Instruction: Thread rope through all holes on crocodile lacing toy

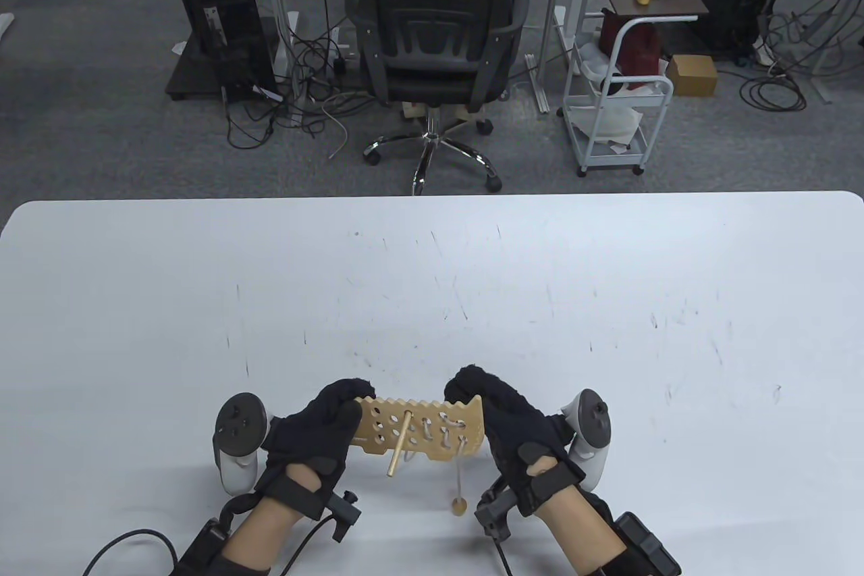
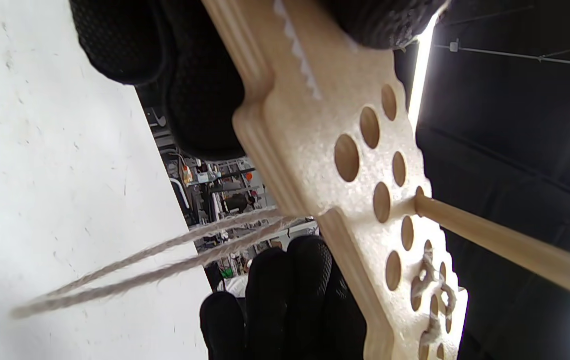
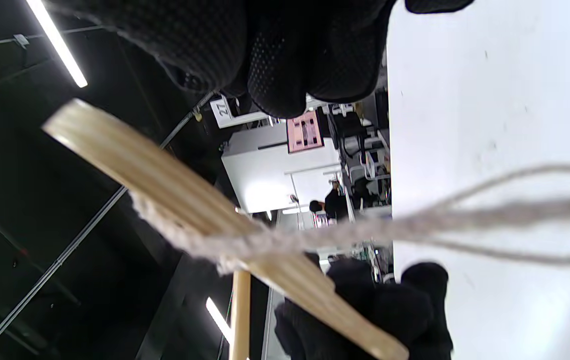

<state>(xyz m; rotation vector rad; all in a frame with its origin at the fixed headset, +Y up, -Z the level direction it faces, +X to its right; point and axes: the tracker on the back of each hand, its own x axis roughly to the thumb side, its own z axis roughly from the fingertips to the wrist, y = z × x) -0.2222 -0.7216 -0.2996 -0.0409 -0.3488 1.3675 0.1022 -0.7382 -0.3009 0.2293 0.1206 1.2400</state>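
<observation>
A flat wooden crocodile board with many round holes is held up off the white table, close to its near edge. My left hand grips its left end, and my right hand grips its right end with the fingers curled behind it. A wooden needle stick pokes through a middle hole toward me. Grey rope is laced through the holes on the right. One rope end hangs down with a wooden bead. In the left wrist view the stick juts from the board, and two rope strands trail behind it.
Beyond the far table edge stand a black office chair, a white trolley and a computer tower among floor cables. The tracker on each hand sticks out sideways.
</observation>
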